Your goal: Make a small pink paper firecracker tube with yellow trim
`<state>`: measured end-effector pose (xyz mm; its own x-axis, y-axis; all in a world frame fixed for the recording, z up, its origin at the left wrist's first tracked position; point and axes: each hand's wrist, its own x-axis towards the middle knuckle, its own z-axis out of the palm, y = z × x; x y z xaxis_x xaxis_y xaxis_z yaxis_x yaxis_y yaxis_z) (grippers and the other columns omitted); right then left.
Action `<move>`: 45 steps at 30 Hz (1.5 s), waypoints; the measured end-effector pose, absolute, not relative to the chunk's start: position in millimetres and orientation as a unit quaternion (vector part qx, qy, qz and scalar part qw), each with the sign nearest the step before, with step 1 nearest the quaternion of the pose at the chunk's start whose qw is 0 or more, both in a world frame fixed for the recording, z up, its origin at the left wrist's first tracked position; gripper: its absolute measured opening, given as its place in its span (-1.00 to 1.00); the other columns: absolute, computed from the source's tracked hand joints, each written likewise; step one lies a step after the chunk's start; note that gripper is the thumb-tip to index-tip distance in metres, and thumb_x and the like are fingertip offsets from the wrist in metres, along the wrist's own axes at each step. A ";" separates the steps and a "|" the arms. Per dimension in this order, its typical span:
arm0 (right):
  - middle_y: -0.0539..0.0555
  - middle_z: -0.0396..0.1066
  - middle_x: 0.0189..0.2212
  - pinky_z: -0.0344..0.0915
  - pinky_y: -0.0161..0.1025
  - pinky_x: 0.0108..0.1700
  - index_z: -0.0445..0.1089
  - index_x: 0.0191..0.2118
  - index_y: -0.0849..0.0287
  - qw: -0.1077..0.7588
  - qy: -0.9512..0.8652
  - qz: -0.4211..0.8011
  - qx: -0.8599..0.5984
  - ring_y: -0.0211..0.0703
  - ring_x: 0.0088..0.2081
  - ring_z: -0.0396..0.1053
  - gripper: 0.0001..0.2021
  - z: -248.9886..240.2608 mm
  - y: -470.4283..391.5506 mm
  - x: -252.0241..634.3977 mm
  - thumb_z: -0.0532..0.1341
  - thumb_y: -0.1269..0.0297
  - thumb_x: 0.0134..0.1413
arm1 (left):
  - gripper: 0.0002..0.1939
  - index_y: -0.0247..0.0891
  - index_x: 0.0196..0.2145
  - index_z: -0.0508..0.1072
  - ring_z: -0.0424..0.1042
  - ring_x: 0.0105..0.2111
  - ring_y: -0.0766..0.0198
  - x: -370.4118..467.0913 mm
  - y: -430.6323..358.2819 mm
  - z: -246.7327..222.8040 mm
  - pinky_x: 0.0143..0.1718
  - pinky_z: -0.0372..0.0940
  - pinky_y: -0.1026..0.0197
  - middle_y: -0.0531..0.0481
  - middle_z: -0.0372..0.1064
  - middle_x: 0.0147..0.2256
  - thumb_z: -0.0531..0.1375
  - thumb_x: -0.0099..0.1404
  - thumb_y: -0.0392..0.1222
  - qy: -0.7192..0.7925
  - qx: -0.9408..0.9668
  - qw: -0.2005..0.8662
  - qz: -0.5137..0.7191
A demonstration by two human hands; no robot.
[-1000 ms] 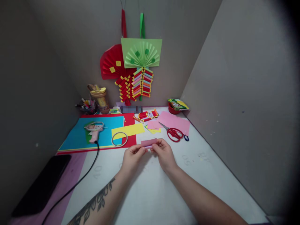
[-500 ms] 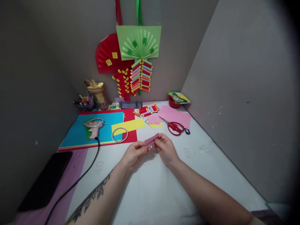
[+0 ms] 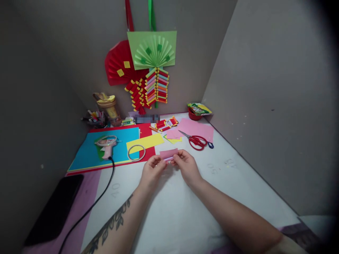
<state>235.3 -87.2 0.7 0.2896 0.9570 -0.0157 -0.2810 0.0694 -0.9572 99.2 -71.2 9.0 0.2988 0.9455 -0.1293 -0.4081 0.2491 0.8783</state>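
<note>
A small pink paper strip [image 3: 168, 153] is held between both hands above the white table, its lower edge curled into a roll. My left hand [image 3: 153, 171] pinches its left end, thumb in front. At the right end, my right hand [image 3: 187, 166] grips it between thumb and fingers. Beyond the hands lie red-handled scissors [image 3: 197, 141], a larger pink sheet [image 3: 202, 127] and a yellow strip [image 3: 148, 141]. Small red and yellow paper rolls [image 3: 160, 124] sit farther back.
A pink glue gun [image 3: 107, 151] with a black cable rests on blue sheets [image 3: 84, 148] at left. A tape ring [image 3: 136, 153] is near my left hand. A black tablet-like slab [image 3: 55, 208] lies front left. Paper fans [image 3: 153, 49] hang on the wall.
The pink strip has turned from slanted to nearly level, showing more of its flat face. Both hands still hold it. The camera view has shifted slightly.
</note>
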 end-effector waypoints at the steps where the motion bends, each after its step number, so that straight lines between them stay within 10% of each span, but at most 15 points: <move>1: -0.06 0.39 -0.60 0.26 -0.32 -0.43 0.31 -0.41 0.16 0.642 -0.348 0.488 -0.479 -0.28 -0.54 0.33 -0.77 0.2 -87.2 234.4 0.30 0.14 -0.11 | -0.67 -0.28 -0.26 0.47 0.44 -0.35 0.28 99.1 -71.9 9.8 -0.28 0.30 0.25 -0.05 0.47 -0.32 0.35 -0.01 -0.15 0.340 0.401 0.708 0.471; 45: -0.05 0.39 -0.52 0.18 -0.30 -0.36 0.42 -0.50 0.14 0.631 -0.338 0.524 -0.461 -0.26 -0.46 0.28 -0.90 0.4 -92.4 232.0 0.30 0.41 -0.29 | -0.88 -0.25 -0.41 0.54 0.41 -0.31 0.21 95.9 -68.1 9.0 -0.27 0.27 0.21 -0.06 0.44 -0.36 0.21 0.04 -0.30 0.390 0.593 0.534 0.460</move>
